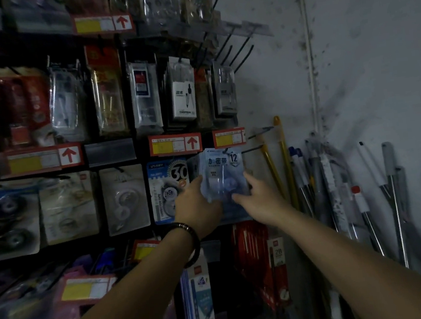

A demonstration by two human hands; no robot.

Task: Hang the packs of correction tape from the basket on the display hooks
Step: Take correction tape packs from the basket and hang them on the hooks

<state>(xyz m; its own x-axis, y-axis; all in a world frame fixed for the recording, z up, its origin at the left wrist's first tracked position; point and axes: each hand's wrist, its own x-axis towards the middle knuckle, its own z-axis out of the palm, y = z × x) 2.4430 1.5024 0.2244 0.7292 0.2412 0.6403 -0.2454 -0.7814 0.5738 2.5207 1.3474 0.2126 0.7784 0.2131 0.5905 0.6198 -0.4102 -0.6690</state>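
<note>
A person's left hand (198,203) and right hand (257,197) each pinch one side of a blurred correction tape pack (222,173) in their grip, raised at a display hook (253,149); if its hang hole misses the tip, the pack may slip and fall.

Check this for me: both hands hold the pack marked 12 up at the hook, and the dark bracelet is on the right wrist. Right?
Not quite: the head view shows the dark bracelet on the left wrist, not the right. The rest stands: the left hand and the right hand both hold the pack marked 12 up at the hook.
</note>
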